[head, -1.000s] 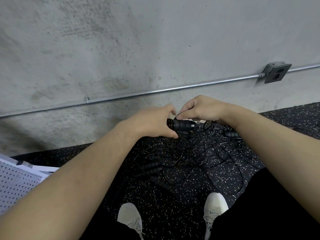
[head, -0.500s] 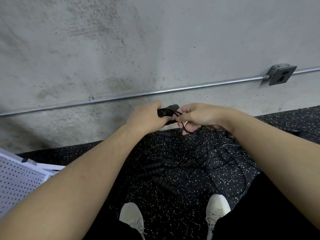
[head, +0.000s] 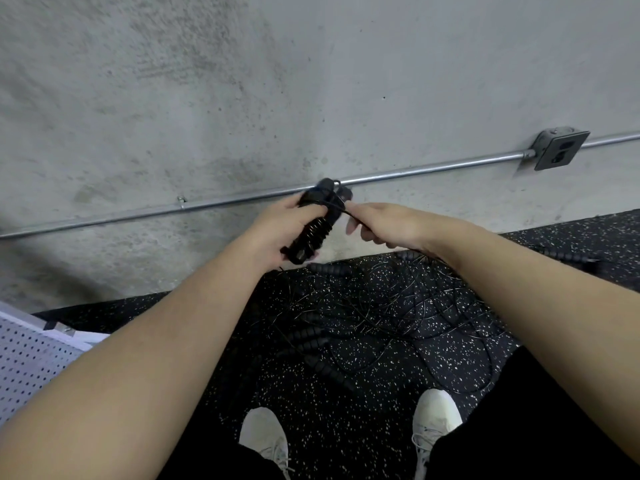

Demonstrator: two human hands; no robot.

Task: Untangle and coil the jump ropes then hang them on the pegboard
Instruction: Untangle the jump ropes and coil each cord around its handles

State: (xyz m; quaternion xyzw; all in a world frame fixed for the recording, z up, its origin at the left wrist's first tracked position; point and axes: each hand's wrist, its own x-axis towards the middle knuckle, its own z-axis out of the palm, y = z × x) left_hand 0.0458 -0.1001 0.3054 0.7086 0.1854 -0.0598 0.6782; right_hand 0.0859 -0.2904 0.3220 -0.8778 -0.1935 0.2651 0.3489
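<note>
I note the left hand (head: 277,230) has lifted the paired handles (head: 313,225) upright, up from the floor tangle (head: 374,306), fingers wrapped round them. Right hand (head: 381,225) pinches the thin cord (head: 337,206) at the handle tops. I judge one rope is separating; coiling comes next.

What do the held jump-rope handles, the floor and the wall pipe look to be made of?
Handles: black, ribbed, matte, probably foam or rubber. Floor: black with white flecks, likely rubber matting. Pipe: silvery, dull sheen, apparently galvanized metal conduit.
</note>
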